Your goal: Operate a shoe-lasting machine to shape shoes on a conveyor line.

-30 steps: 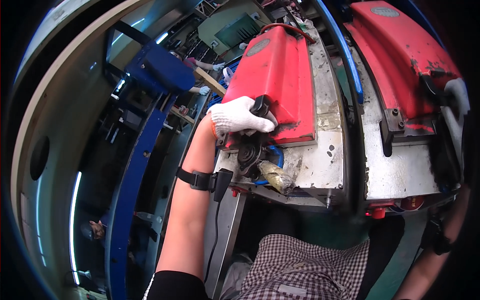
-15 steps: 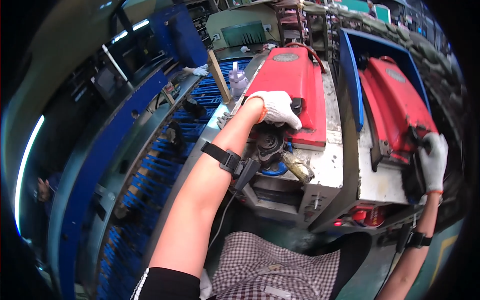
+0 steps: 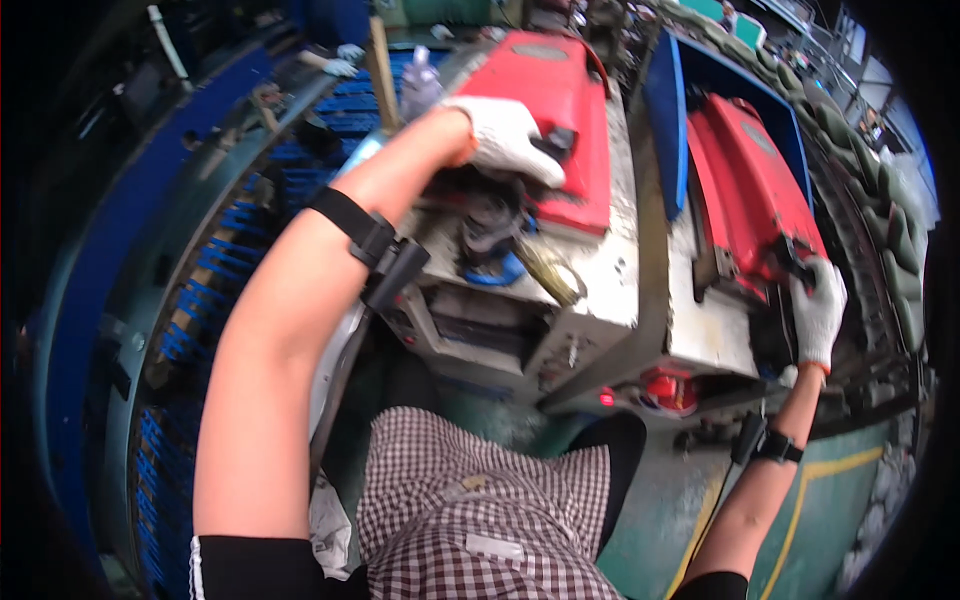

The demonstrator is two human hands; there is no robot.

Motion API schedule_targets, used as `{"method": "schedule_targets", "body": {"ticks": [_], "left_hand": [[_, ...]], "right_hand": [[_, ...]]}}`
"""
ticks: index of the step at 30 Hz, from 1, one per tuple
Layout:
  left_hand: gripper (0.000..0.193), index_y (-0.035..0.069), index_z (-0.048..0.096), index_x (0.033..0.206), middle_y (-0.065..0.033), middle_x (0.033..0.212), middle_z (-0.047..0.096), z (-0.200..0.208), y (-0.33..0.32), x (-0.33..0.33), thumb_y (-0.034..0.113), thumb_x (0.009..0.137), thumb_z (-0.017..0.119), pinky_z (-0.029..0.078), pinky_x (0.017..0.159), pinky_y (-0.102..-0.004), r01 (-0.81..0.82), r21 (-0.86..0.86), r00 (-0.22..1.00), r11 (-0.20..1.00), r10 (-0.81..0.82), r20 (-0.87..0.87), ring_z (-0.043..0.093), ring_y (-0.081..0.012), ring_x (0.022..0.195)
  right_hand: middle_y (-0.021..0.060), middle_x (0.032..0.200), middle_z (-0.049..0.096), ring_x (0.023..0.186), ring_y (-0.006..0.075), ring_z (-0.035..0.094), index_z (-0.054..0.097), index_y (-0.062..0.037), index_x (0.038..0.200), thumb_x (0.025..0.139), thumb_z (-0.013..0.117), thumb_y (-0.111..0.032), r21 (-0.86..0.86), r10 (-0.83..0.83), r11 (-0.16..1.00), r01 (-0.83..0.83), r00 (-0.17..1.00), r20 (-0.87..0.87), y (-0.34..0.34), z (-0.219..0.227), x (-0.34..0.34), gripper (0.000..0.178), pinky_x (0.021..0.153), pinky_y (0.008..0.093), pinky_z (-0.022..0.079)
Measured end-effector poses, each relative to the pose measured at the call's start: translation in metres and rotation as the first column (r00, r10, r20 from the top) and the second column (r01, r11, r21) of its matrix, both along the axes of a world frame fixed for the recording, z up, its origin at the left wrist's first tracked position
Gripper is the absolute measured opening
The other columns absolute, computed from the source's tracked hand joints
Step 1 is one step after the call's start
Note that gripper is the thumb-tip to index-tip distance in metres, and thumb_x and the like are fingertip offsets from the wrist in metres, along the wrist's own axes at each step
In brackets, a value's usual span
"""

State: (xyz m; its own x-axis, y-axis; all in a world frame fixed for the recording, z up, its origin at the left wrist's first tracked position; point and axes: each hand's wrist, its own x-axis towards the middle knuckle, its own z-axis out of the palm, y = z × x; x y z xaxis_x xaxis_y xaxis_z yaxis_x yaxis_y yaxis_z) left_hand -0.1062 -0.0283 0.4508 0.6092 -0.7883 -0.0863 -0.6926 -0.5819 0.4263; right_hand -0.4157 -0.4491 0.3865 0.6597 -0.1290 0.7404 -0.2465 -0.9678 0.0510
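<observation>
My left hand (image 3: 508,140), in a white knitted glove with an orange cuff, is closed over the near end of a red machine cover (image 3: 525,75). A black handle (image 3: 558,143) shows beside its thumb; the fingertips are partly hidden. Farther right, my gloved right hand (image 3: 820,308) is wrapped round a dark handle (image 3: 793,257) at the near end of a second red cover (image 3: 752,185). Below my left hand stand a dark, rounded machine part (image 3: 492,215) and a yellowish clear piece (image 3: 552,275), perhaps a bottle.
Both covers sit on worn white machine bodies (image 3: 625,255). A blue panel (image 3: 668,125) rises between them. On the left runs a rack of blue slats (image 3: 225,235), with a pale purple bottle (image 3: 419,80) near its far end. Stacked grey-green pieces (image 3: 895,225) line the right.
My view has shifted right and down, so the machines appear farther left and higher. Both hands keep their places on the two red covers.
</observation>
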Motion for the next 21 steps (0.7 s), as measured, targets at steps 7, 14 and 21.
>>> {"method": "schedule_targets", "body": {"ticks": [7,14,21], "left_hand": [[0.058,0.002,0.077,0.104,-0.0262,0.111,0.073,0.015,-0.005,-0.041,0.054,0.080,0.066,0.053,0.090,-0.0453,-0.063,0.213,0.939,0.975,-0.014,0.343,0.071,-0.0389,0.102],[0.051,0.006,0.079,0.091,-0.0205,0.097,0.075,-0.009,-0.005,-0.035,0.054,0.076,0.069,0.055,0.086,-0.0446,-0.070,-0.005,0.857,0.998,0.063,0.512,0.072,-0.0363,0.094],[0.051,0.004,0.078,0.088,-0.0213,0.092,0.074,-0.013,0.009,-0.025,0.053,0.081,0.068,0.054,0.083,-0.0425,0.006,-0.023,0.878,1.000,0.006,0.479,0.071,-0.0356,0.088]], "right_hand": [[0.0139,0.097,0.072,0.092,0.0339,0.070,0.071,-0.0060,0.106,0.083,0.079,-0.016,0.009,-0.025,1.000,0.025,1.000,-0.014,-0.014,-0.005,-0.003,0.026,0.084,0.0416,0.054],[0.0152,0.099,0.073,0.096,0.0346,0.071,0.072,-0.0077,0.107,0.084,0.079,-0.026,-0.011,-0.086,0.996,0.086,0.996,-0.017,-0.012,-0.002,-0.007,0.030,0.086,0.0415,0.055],[0.0142,0.099,0.073,0.096,0.0356,0.070,0.073,-0.0109,0.106,0.086,0.078,-0.028,-0.098,-0.103,0.990,0.099,0.994,-0.040,-0.023,-0.008,0.016,0.027,0.084,0.0418,0.055]]}}
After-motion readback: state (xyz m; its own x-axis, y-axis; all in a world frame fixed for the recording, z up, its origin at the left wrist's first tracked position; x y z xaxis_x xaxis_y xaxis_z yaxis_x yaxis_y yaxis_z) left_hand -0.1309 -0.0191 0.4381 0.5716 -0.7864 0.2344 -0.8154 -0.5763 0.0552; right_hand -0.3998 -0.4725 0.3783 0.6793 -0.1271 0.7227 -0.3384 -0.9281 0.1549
